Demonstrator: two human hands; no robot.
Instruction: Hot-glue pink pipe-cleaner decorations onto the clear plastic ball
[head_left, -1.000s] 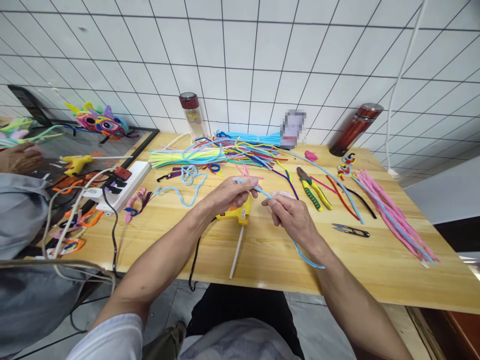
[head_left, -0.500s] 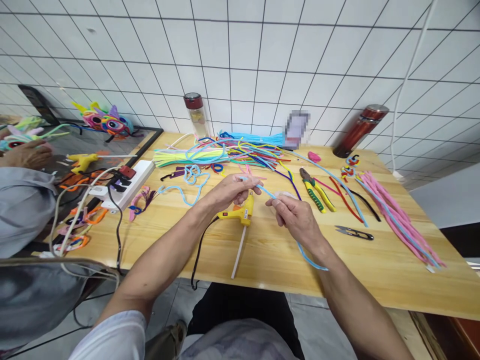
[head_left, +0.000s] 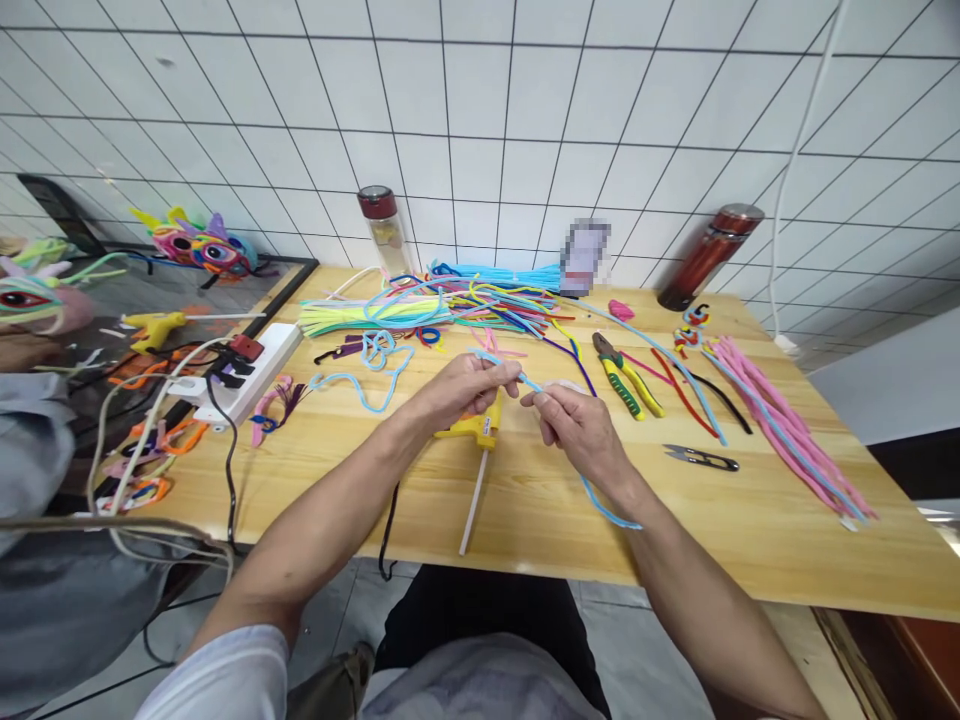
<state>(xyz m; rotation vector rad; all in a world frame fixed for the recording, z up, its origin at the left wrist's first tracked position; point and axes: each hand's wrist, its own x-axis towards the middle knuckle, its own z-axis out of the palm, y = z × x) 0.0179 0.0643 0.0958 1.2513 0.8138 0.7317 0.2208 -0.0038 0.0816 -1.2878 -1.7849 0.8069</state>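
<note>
Head view: left hand and right hand each pinch blue pipe cleaner above table centre, over glue gun. Cleaner likely light, fuzzy, bendable; best gripped near bend. Long axis: far-left to near-right, tail trailing toward near edge.

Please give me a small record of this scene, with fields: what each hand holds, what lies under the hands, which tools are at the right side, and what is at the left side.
left hand: left hand pinches one end of a light blue pipe cleaner
right hand: right hand grips the same pipe cleaner; the rest trails past the wrist
under hands: yellow glue gun on the wooden table
tools at right: green-handled pliers, small snips, pink pipe cleaner bundle
at left: white power strip, another person's sleeve
</note>
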